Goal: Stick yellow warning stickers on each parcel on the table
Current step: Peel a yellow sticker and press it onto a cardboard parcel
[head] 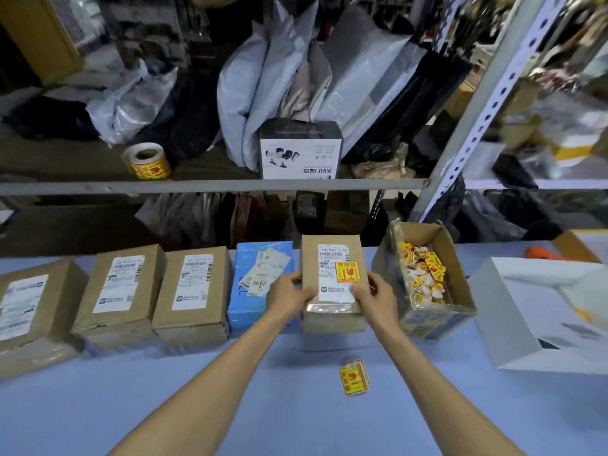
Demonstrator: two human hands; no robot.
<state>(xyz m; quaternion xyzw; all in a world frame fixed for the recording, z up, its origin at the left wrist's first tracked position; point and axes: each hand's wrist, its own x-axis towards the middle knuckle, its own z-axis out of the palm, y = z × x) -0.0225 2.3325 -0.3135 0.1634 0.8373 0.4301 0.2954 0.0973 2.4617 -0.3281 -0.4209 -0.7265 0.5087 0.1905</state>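
A brown cardboard parcel [332, 248] stands at the table's middle with a yellow warning sticker [347, 272] stuck on its white label. My left hand [287, 295] grips the parcel's left edge and my right hand [373, 299] holds its right edge, thumb near the sticker. To its left lie a blue parcel [263, 307] and three brown parcels [194, 284] [123, 284] [33, 307], none showing a yellow sticker. A small stack of yellow stickers [353, 377] lies on the table in front of me.
An open carton [454, 291] full of loose yellow stickers stands right of the held parcel. A white box [526, 324] sits far right. A sticker roll [146, 161] and a black-and-white box [299, 149] rest on the shelf behind the blue table [197, 406].
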